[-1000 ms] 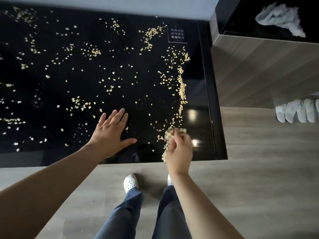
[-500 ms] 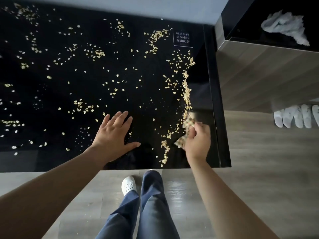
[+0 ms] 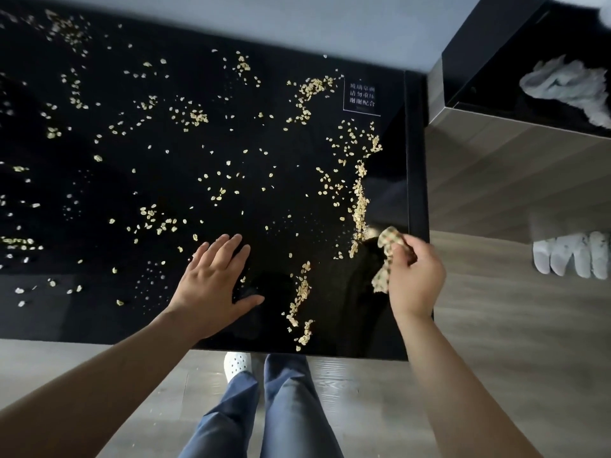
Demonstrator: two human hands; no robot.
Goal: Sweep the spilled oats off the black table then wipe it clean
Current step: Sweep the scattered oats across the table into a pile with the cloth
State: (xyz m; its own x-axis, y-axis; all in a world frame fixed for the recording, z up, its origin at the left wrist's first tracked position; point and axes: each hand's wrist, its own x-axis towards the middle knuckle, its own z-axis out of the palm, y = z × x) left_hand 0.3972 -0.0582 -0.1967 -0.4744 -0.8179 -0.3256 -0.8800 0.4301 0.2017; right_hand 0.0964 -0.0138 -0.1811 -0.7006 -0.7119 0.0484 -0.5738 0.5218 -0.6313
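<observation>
Pale oat flakes lie scattered over the glossy black table (image 3: pixel 271 200). A dense line of oats (image 3: pixel 360 203) runs along the right side, and a second short line of oats (image 3: pixel 301 297) sits near the front edge. My right hand (image 3: pixel 415 279) grips a small patterned cloth (image 3: pixel 386 256) close to the table's right edge, at the near end of the dense line. My left hand (image 3: pixel 216 282) rests flat on the table, fingers straight and spread, left of the short line.
A white label with text (image 3: pixel 362 95) is stuck at the table's far right corner. A wood-sided cabinet (image 3: pixel 515 153) stands to the right with a crumpled white cloth (image 3: pixel 568 84) on top. White slippers (image 3: pixel 572 252) sit on the wooden floor. My legs stand at the front edge.
My right hand has carried the cloth from the front edge rightward and away from me, to the near end of the dense oat line. A short line of oats was left behind. The left hand stayed put.
</observation>
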